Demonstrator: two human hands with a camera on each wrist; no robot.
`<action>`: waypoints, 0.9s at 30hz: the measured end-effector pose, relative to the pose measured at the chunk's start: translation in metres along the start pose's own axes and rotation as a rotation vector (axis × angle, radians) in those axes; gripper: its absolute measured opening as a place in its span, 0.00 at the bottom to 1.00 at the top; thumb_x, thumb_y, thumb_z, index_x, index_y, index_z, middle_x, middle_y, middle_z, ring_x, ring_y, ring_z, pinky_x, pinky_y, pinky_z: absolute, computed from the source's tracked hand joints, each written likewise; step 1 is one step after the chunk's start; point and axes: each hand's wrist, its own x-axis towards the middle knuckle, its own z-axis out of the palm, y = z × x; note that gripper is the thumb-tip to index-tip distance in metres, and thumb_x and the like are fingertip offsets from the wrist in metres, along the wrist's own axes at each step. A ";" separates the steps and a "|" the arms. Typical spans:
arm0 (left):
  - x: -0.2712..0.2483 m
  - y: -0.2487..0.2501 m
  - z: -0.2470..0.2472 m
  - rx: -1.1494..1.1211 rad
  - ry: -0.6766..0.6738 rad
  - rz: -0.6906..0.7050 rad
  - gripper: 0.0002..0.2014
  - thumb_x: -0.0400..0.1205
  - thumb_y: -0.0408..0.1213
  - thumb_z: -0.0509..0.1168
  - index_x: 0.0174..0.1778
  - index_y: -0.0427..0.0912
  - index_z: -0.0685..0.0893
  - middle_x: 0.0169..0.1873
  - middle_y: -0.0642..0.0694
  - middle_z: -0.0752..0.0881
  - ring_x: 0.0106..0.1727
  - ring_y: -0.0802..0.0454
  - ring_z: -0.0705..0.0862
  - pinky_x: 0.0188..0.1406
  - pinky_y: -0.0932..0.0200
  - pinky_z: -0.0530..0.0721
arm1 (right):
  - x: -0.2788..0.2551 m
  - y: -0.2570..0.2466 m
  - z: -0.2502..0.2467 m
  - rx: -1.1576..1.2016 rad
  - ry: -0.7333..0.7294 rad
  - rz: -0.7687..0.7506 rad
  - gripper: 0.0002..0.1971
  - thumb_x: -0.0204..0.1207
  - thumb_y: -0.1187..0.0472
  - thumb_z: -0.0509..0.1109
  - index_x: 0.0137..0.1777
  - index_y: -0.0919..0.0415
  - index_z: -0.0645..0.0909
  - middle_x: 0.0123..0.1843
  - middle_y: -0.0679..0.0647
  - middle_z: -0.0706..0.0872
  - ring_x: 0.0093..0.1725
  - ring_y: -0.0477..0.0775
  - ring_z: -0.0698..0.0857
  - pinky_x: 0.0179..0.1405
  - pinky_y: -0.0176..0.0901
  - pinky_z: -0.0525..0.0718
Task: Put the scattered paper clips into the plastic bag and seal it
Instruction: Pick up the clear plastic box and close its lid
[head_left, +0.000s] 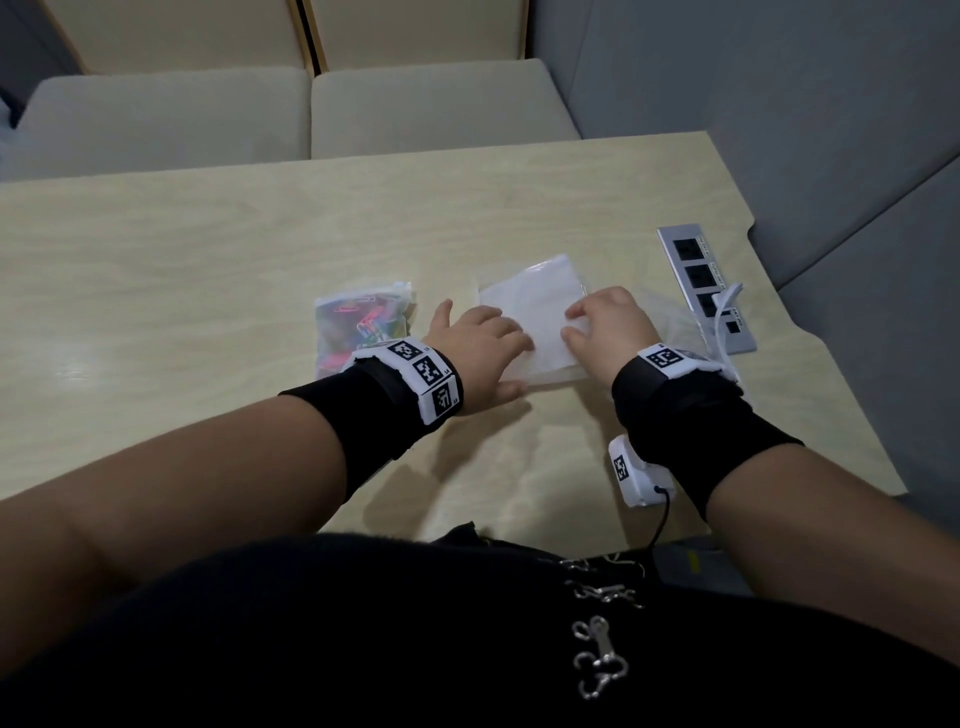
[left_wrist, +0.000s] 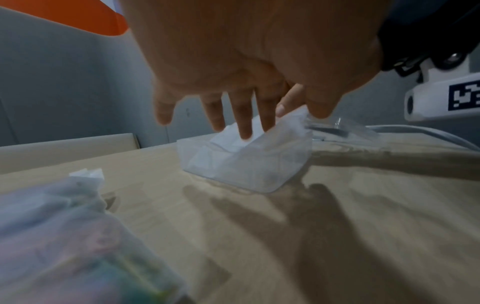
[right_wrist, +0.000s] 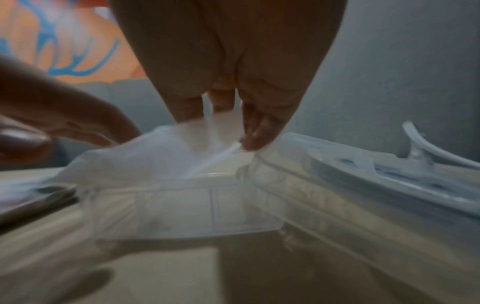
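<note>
A flat clear plastic bag (head_left: 530, 306) lies at the middle of the table. My left hand (head_left: 493, 348) rests on its left part with straight, spread fingers (left_wrist: 244, 123). My right hand (head_left: 579, 327) pinches the bag's right edge between thumb and fingers (right_wrist: 255, 133), lifting that edge a little, as the right wrist view shows. Coloured paper clips (head_left: 363, 325) sit inside a second clear bag (left_wrist: 64, 236) left of my left hand, and neither hand touches it.
A silver socket strip (head_left: 701, 280) with a white plug and cable (head_left: 724, 306) is set into the table at the right. More clear plastic (head_left: 670, 317) lies beside my right hand. Pale seat cushions (head_left: 291, 109) stand beyond the table's far edge (head_left: 363, 161).
</note>
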 end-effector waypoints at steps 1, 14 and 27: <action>0.000 0.000 0.002 0.024 -0.070 -0.002 0.27 0.82 0.61 0.54 0.76 0.56 0.66 0.78 0.55 0.69 0.84 0.49 0.54 0.78 0.27 0.48 | -0.002 0.000 0.003 -0.055 0.008 -0.010 0.15 0.80 0.56 0.65 0.64 0.56 0.81 0.74 0.53 0.70 0.71 0.58 0.73 0.68 0.45 0.71; 0.005 -0.003 0.005 0.081 -0.039 0.005 0.28 0.80 0.65 0.52 0.68 0.51 0.75 0.69 0.49 0.75 0.78 0.45 0.63 0.79 0.29 0.50 | -0.022 -0.008 0.018 -0.512 -0.294 -0.153 0.23 0.78 0.34 0.53 0.54 0.49 0.80 0.47 0.48 0.86 0.51 0.55 0.85 0.74 0.60 0.55; 0.007 0.001 0.010 0.189 -0.227 -0.014 0.26 0.83 0.62 0.49 0.63 0.50 0.82 0.65 0.52 0.81 0.80 0.47 0.60 0.76 0.24 0.43 | -0.018 -0.004 0.028 -0.633 -0.260 -0.191 0.14 0.82 0.57 0.53 0.53 0.50 0.81 0.43 0.48 0.82 0.51 0.56 0.85 0.78 0.65 0.48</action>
